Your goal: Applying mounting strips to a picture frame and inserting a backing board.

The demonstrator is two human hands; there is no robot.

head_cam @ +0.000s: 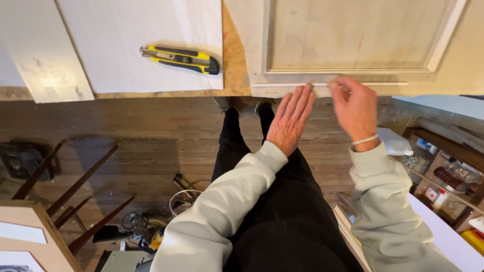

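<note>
One white trim strip (pixel 302 90): left hand (pixel 290 121) flat, fingers spread; right hand (pixel 355 108) pinching it.

Both hands, left hand (pixel 291 120) flat and right hand (pixel 355 108) pinching, meet the panel (pixel 353 38) edge.

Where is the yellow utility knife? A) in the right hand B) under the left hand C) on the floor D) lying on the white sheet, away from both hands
D: the utility knife lies on the white sheet, while the left hand and right hand are at the panel's edge.
</note>
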